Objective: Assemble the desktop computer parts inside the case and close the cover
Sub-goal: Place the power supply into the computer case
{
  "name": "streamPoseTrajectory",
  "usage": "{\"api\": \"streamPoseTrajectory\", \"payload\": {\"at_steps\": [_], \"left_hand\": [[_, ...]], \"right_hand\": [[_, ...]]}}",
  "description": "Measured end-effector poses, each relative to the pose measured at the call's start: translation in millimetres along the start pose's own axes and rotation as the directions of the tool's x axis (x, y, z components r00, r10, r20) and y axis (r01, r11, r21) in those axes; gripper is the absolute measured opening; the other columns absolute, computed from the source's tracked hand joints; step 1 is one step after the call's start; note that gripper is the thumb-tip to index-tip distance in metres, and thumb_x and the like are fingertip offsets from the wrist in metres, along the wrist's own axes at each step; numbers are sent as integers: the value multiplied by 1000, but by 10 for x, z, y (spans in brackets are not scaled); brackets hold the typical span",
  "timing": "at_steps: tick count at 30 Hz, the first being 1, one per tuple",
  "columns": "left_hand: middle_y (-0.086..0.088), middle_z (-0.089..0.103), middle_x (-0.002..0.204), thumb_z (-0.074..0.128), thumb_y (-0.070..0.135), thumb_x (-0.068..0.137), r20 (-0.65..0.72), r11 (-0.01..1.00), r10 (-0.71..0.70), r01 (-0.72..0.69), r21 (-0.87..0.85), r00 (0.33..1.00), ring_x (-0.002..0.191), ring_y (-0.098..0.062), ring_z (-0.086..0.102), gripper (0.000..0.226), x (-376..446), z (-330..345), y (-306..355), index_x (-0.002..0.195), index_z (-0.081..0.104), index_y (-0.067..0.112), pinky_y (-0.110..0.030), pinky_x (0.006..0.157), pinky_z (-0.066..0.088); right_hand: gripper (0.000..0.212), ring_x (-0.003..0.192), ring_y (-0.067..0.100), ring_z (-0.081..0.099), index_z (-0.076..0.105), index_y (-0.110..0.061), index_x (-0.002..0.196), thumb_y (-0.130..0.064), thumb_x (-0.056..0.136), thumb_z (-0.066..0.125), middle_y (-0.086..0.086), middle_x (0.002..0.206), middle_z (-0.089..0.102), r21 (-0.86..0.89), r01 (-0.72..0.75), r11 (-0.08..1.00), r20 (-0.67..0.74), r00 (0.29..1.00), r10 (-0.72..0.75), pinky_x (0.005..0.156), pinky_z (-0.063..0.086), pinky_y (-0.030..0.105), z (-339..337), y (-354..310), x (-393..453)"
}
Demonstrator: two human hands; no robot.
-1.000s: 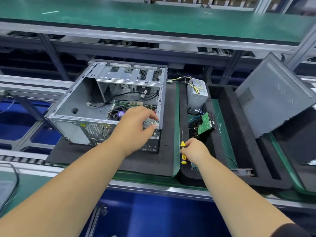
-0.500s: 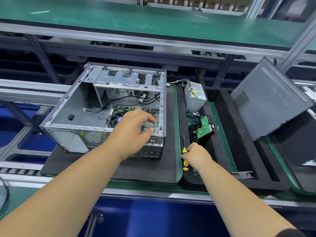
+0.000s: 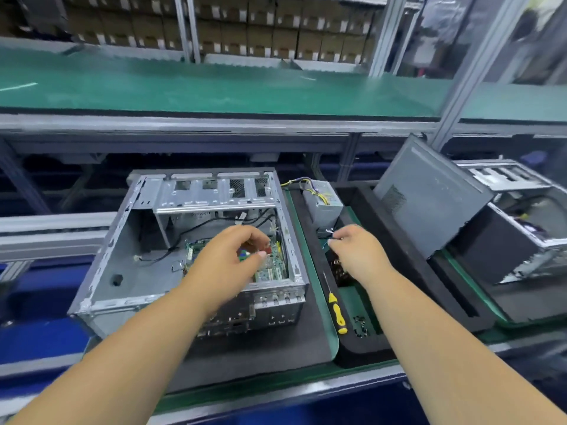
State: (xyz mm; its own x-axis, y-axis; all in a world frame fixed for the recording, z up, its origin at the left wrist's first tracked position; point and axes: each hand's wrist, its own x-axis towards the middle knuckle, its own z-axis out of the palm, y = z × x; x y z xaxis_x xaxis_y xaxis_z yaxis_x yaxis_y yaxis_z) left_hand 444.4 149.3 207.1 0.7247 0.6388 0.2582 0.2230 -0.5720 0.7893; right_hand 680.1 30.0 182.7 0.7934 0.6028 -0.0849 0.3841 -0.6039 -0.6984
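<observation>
Lying open-side-up, case (image 3: 190,256), long axis seemingly left-right

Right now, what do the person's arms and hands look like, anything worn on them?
Both arms are bare from the bottom edge of the picture to the wrist: no sleeves show in the now picture. The left hand and right hand wear no gloves, and no watch, ring or wrist strap is visible. No cables or markings show on either arm.

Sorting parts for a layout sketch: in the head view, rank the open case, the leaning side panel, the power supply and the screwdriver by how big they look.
1. open case
2. side panel
3. power supply
4. screwdriver, the thinnest
</observation>
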Motion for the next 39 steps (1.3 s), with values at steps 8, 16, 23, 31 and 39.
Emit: {"api": "streamPoseTrajectory", "payload": {"at_steps": [8,16,23,31,39], "left_hand": [[22,64,87,63,18,91,-17,983,-94,90,-158,995,57,8,54,18,462,103,113,92,67,35,-7,44,39],[11,66,89,63,15,90,-60,975,-187,178,-135,981,82,-18,61,24,1123,655,243,88,68,38,-22,60,53],[15,63,91,64,15,88,-148,978,-198,205,29,969,79,7,56,20,1613,1012,343,95,66,34,1,69,36],[19,62,98,64,20,87,-211,949,-267,294,110,940,92,4,58,20,1841,1036,158,99,64,37,-15,78,40],[16,62,105,64,20,88,-235,926,-305,345,153,923,99,2,56,24,1951,1032,-16,104,63,38,-14,84,38]], "right_hand": [[14,87,11,61,62,-34,101,-35,88,59,-15,99,62,74,44,996,-18,999,-43,81,53,36,-204,-206,284],[6,72,13,63,62,-33,90,-29,89,57,-13,84,62,136,90,987,75,992,-101,64,48,29,-415,43,1105],[15,75,14,62,62,-29,100,-34,86,61,-9,96,63,128,66,990,180,980,-89,70,49,31,-410,244,1921],[73,122,32,50,44,-17,139,-51,79,68,9,138,44,-81,29,996,261,965,-7,96,47,41,-37,207,2714],[108,132,36,34,15,-20,152,-57,72,78,15,145,31,-208,-54,977,241,965,105,86,40,42,485,205,3196]]}}
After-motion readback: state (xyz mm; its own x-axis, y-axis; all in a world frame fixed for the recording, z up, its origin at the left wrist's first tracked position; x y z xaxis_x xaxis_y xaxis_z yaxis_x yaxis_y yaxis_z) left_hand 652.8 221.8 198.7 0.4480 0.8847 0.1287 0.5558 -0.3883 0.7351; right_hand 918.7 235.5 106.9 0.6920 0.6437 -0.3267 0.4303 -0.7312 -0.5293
